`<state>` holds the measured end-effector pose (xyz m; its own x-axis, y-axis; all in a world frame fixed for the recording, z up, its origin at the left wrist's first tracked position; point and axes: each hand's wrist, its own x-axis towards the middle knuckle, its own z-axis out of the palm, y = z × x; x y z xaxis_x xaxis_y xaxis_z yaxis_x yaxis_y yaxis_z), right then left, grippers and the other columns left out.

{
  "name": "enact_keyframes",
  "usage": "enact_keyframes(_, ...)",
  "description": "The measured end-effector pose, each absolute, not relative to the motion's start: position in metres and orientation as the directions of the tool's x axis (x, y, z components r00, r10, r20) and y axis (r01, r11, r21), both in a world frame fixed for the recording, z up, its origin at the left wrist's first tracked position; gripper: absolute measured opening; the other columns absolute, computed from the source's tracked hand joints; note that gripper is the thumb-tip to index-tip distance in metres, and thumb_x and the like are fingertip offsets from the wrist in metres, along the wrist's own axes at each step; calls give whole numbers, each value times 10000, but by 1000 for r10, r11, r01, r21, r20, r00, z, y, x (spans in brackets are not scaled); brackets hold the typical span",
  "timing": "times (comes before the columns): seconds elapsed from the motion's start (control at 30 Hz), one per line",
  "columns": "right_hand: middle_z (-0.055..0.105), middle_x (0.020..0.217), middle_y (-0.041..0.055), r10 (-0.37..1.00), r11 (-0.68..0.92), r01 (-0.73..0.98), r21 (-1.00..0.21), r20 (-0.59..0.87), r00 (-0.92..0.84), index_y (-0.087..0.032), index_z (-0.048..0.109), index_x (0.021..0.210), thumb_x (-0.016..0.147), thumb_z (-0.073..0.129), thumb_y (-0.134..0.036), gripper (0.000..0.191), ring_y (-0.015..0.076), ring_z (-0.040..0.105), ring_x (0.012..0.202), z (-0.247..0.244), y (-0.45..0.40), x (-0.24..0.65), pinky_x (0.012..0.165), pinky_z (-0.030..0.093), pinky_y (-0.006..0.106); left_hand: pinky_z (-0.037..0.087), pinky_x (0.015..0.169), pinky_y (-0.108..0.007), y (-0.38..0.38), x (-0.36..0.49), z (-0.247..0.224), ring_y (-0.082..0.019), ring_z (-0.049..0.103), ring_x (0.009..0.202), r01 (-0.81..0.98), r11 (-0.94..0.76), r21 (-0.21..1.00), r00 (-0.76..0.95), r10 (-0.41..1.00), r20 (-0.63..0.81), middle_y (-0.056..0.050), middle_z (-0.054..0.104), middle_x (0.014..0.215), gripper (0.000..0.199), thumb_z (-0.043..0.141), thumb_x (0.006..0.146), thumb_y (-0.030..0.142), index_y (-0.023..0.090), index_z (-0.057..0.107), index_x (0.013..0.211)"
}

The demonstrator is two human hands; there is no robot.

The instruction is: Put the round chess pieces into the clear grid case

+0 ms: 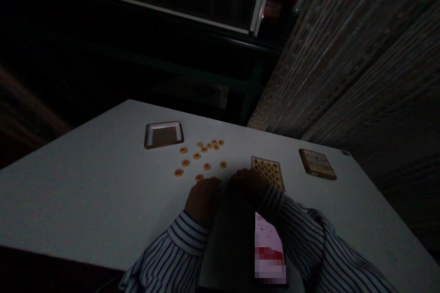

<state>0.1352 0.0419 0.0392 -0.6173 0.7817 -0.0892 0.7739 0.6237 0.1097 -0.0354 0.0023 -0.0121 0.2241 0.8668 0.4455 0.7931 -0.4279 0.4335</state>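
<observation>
Several round wooden pieces with red characters [196, 156] lie scattered on the white table. My left hand [203, 199] rests low at the near edge of these pieces, its fingers bent and mostly hidden in shadow. Just to its right, my right hand [248, 184] is curled beside the near left part of a shallow tray [282, 178] filled with dark-lettered pieces. What either hand holds, if anything, cannot be made out. One piece [199, 177] lies right beyond my left hand.
An open, shallow box part [147, 137] lies at the back left of the white table [103, 183]. A square wooden-looking box [318, 164] is at the right. A lit phone screen [268, 238] shows below my right forearm. A string curtain [343, 55] hangs behind.
</observation>
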Motion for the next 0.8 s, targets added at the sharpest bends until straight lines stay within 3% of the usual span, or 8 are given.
enact_keyframes(0.2, 633, 792, 64, 803, 595, 803, -14, -9, -595, -177, 569, 875, 836, 382, -294, 224, 167, 576, 764, 60, 32, 136, 640, 373, 269, 481, 791, -342, -3, -29, -5, -186, 590, 892, 675, -311, 669, 39, 920, 389, -87, 640, 968, 288, 408, 797, 289, 168, 566, 1004)
enact_keyframes(0.47, 613, 842, 69, 719, 684, 709, -171, 326, -614, -155, 550, 988, 832, 401, -303, 261, 152, 539, 813, 52, 22, 151, 719, 388, 272, 496, 779, -322, 1, -12, 19, -174, 615, 851, 306, -127, 943, 7, 991, 132, -63, 664, 934, 295, 474, 760, 351, 163, 605, 946)
enact_keyframes(0.8, 617, 872, 66, 694, 694, 665, -274, 501, -517, -186, 534, 1074, 814, 454, -313, 300, 152, 547, 809, 43, 16, 178, 729, 421, 293, 499, 793, -328, 5, 15, 40, -188, 617, 866, -84, 29, 996, 120, 993, -19, -71, 671, 933, 320, 596, 686, 348, 153, 615, 939)
